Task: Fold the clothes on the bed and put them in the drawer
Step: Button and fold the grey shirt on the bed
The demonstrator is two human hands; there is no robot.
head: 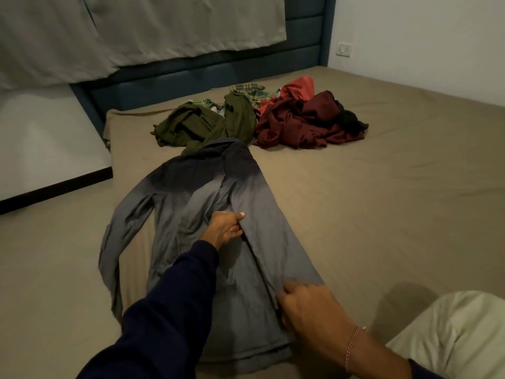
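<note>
- Grey long-sleeved shirt: laid flat on the bed sheet, collar at the far end, hem toward me. Long axis runs near-to-far, tilted a little to the left at the hem end. Its right side looks already folded inward, forming a straight crease down the middle; the left sleeve lies spread out to the left.
- Left hand: over mid-shirt, thumb and fingers pinching the fold edge at approx. chest height.
- Right hand: nearer the hem, on the same fold edge; fingers curled down on the cloth. I cannot tell whether they pinch it or only press it.
- Key relation: both hands sit on one line along the shirt's long axis, L farther, R nearer. The unfolded sleeve is to the left, so I judge the L hand is the nearer one for that next fold.
- Pile of unfolded clothes: olive, plaid, dark red, beyond the collar, just touching it.
- Headboard: behind the pile. No drawer in view.
</note>
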